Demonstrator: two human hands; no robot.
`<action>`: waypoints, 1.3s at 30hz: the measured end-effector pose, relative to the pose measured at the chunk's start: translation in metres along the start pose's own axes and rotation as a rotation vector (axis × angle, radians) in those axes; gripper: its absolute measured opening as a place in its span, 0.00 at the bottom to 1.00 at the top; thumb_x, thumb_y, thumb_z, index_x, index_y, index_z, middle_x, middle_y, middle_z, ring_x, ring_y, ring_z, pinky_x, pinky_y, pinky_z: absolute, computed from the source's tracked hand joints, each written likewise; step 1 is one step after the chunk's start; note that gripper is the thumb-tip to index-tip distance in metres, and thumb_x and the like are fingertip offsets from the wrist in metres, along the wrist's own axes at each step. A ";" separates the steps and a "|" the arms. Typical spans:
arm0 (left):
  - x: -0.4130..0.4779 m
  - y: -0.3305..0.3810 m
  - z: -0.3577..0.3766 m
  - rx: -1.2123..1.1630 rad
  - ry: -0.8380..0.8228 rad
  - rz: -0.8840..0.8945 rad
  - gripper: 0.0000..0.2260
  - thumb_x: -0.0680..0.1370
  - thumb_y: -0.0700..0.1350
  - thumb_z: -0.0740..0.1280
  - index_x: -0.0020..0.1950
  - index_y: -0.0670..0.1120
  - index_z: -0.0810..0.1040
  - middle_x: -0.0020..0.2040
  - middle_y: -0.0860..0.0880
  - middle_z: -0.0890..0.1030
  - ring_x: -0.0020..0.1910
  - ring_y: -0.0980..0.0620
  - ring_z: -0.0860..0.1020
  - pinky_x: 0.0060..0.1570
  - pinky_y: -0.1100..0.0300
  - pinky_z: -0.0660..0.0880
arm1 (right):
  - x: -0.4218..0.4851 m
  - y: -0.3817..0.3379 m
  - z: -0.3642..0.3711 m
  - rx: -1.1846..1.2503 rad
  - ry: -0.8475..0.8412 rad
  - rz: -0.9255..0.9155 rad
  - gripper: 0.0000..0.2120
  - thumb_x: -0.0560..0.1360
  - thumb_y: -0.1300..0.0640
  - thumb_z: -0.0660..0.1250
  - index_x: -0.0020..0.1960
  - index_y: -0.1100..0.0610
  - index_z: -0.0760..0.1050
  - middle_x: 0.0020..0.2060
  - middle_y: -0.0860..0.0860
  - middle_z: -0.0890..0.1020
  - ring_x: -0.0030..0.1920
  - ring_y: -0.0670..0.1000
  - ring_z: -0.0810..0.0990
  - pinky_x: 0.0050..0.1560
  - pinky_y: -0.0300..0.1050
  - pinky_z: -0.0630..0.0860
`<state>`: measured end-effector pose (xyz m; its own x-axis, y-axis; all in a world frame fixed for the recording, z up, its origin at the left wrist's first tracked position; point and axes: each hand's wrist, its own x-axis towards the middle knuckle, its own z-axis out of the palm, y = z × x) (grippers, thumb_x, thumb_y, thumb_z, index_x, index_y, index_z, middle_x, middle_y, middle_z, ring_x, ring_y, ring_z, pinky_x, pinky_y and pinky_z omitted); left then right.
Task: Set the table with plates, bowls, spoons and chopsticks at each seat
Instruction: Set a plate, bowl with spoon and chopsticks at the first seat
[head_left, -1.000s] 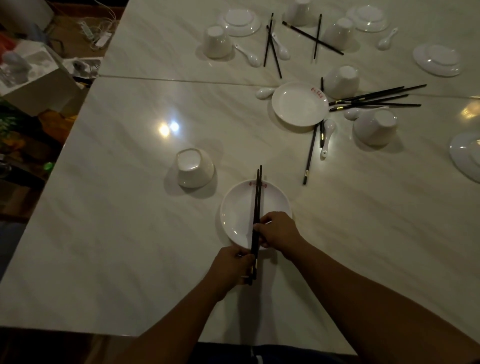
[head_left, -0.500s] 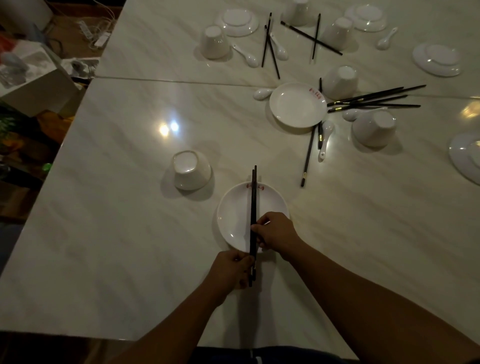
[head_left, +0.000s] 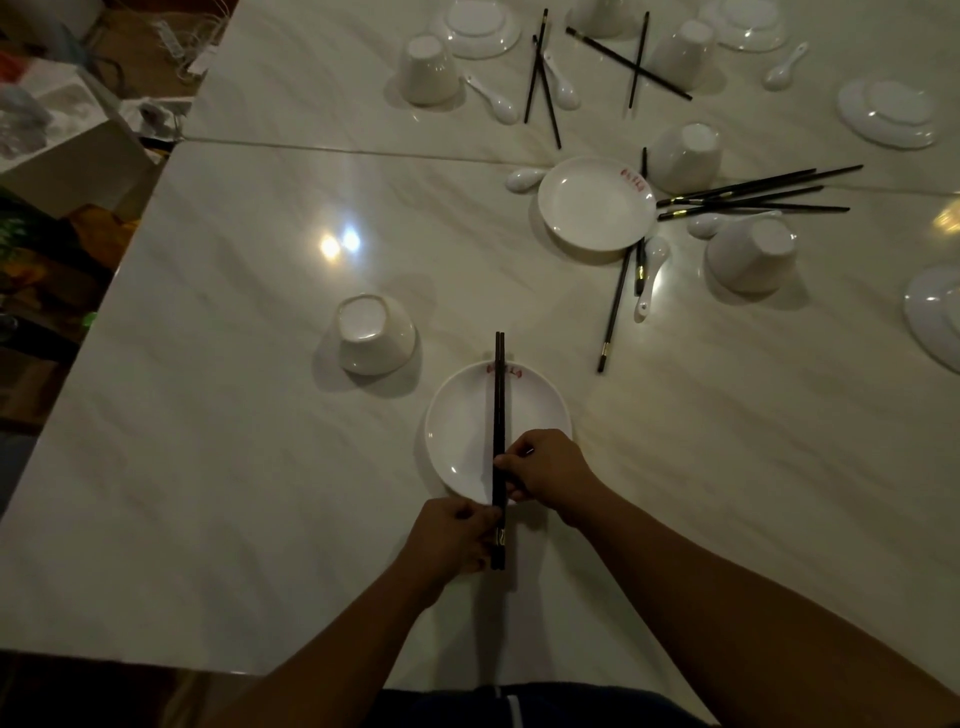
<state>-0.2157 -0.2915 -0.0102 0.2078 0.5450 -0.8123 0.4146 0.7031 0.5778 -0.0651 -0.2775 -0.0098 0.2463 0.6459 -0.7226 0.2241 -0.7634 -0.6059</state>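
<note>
- since a second ago the pair of chopsticks (head_left: 498, 405) has swung from a slight rightward lean to run straight away from the person, its two sticks now tight together at the far tips.
- both hands have stayed on it in much the same places.
- the left hand (head_left: 452, 540) pinches the near end with curled fingers, just this side of the plate (head_left: 457, 431).
- the right hand (head_left: 550, 467) pinches the sticks further along, over the near part of the plate, with fingers bent round them.
- the pair crosses the middle of the plate and its far tips reach just past the far rim, by the red marking.
- whether the sticks touch the plate or are held just above it cannot be told.
- the plate lies right way up on the pale marble table (head_left: 234, 467), near the person's edge.
- an upturned bowl (head_left: 374, 335) stands just beyond the plate, to its left, apart from it.
- further off to the right lies a second plate (head_left: 592, 205), right way up, with a heap of loose chopsticks (head_left: 753, 195) beside it.
- a white spoon (head_left: 652, 275) and a single chopstick (head_left: 613, 312) lie just below that plate.
- more upturned bowls, upside-down plates, spoons and crossed chopsticks are scattered over the far side of the table.
- a cardboard box (head_left: 78, 156) and clutter sit off the table's left edge.
</note>
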 end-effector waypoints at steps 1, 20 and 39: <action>0.000 0.000 0.000 0.003 0.003 -0.006 0.06 0.76 0.44 0.68 0.43 0.41 0.80 0.37 0.43 0.81 0.31 0.51 0.79 0.33 0.60 0.78 | 0.001 -0.001 -0.001 -0.001 -0.005 -0.003 0.06 0.74 0.58 0.70 0.47 0.62 0.78 0.40 0.61 0.84 0.40 0.58 0.85 0.46 0.52 0.83; 0.037 0.107 -0.106 0.756 0.563 0.657 0.17 0.74 0.47 0.69 0.61 0.47 0.74 0.61 0.43 0.73 0.59 0.42 0.70 0.59 0.51 0.69 | 0.031 -0.101 0.000 -0.534 0.067 -0.535 0.17 0.77 0.49 0.64 0.62 0.55 0.75 0.58 0.52 0.79 0.57 0.51 0.77 0.58 0.43 0.71; 0.118 0.154 -0.169 0.911 0.173 0.602 0.38 0.69 0.56 0.73 0.74 0.53 0.58 0.73 0.46 0.59 0.70 0.41 0.59 0.66 0.47 0.64 | 0.089 -0.135 0.031 -0.668 -0.011 -0.334 0.22 0.79 0.50 0.59 0.71 0.53 0.66 0.70 0.53 0.69 0.69 0.56 0.67 0.70 0.53 0.64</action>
<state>-0.2766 -0.0419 -0.0030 0.4970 0.7919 -0.3548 0.7994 -0.2589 0.5421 -0.1024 -0.1169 -0.0026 0.0565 0.8391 -0.5410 0.8115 -0.3543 -0.4647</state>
